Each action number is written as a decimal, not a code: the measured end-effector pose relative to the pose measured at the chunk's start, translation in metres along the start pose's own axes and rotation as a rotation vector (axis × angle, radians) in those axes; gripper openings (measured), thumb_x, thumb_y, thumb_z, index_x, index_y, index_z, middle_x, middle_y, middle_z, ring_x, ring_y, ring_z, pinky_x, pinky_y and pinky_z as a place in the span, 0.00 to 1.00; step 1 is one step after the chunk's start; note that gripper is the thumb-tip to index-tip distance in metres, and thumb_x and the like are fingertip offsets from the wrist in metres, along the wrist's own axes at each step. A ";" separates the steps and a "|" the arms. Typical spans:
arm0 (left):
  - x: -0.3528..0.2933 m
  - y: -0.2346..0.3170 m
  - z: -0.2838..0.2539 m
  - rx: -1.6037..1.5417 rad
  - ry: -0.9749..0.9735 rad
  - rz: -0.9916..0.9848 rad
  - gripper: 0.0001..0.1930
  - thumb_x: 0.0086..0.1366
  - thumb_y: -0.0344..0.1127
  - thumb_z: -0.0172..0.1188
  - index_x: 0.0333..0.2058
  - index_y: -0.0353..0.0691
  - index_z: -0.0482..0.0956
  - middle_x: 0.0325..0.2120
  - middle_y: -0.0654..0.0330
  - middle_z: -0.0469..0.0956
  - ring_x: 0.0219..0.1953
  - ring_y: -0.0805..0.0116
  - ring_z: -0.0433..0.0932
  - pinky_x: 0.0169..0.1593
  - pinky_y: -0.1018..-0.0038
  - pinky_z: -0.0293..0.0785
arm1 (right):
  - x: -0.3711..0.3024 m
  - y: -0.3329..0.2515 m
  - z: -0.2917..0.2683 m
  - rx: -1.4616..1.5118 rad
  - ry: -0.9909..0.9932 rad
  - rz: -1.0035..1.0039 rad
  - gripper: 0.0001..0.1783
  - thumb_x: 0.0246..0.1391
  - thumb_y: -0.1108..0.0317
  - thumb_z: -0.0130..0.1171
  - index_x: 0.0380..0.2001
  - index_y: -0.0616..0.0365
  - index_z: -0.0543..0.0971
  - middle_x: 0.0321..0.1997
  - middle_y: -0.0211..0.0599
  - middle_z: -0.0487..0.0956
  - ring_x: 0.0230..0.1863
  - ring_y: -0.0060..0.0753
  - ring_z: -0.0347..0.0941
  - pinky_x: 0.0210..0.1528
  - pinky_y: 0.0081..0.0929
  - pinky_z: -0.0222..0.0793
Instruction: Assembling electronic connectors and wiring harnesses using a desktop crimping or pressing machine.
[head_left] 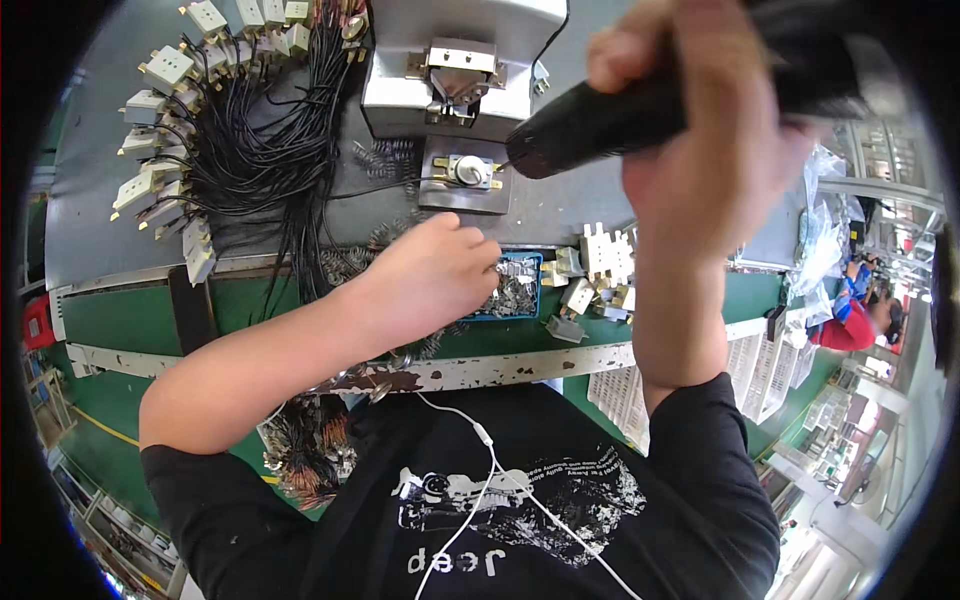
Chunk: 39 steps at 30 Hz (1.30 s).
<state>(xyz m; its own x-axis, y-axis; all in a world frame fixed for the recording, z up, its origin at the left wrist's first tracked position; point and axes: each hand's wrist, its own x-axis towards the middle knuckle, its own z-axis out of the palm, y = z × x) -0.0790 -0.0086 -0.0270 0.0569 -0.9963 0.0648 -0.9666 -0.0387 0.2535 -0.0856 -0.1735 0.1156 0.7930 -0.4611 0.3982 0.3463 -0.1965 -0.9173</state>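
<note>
My right hand (715, 130), smeared by motion, is wrapped round a black cylindrical tool (600, 125) shaped like an electric screwdriver. The tool's blunt front end is close to a white plug part (468, 171) with brass contacts, seated on a small metal block (465, 200). A single black cord (380, 190) runs to that part from the left. Fingers curled, my left hand (440, 265) hovers at the left side of a blue tray (538, 290) of small metal pieces. Whatever its fingertips may hold is hidden.
A metal fixture (465, 25) stands behind the block. Black cords (270, 150) with white plug parts (168, 68) fan out at the left. Springs (385, 160) lie nearby. Loose white plug parts (605, 255) sit right of the tray. A chipped rail (470, 374) edges the bench.
</note>
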 end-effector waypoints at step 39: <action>-0.005 -0.015 -0.017 -0.353 0.110 -0.030 0.09 0.57 0.31 0.62 0.38 0.42 0.81 0.32 0.60 0.79 0.39 0.58 0.81 0.44 0.61 0.78 | 0.019 0.044 0.064 0.166 0.119 -0.278 0.22 0.56 0.82 0.67 0.49 0.62 0.69 0.36 0.33 0.81 0.32 0.20 0.76 0.33 0.19 0.73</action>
<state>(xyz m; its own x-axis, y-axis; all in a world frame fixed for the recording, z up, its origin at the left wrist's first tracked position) -0.0607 -0.0015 -0.0146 0.1293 -0.9801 0.1505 -0.8195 -0.0202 0.5727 -0.0230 -0.1352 0.0834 0.5962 -0.5093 0.6206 0.6254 -0.1900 -0.7568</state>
